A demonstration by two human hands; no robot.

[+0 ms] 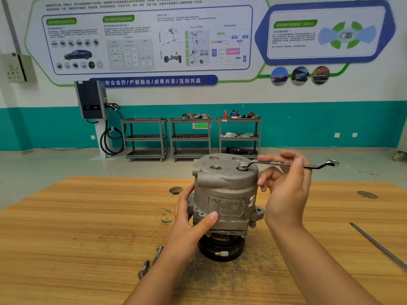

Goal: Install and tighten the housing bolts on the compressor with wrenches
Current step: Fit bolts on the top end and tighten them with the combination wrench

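A grey metal compressor stands upright on its black pulley in the middle of the wooden table. A ring wrench sits with one ring end over a bolt on the compressor's top face, its shaft pointing right. My right hand pinches the wrench shaft between thumb and fingers. My left hand grips the compressor's lower left side, thumb across the front. A second bolt head shows on the top face. Two loose long bolts lie on the table left of my left forearm.
A thin metal rod lies near the table's right edge. Two round holes mark the tabletop. Across the floor stand three grey tool carts and a wall charger with a cable.
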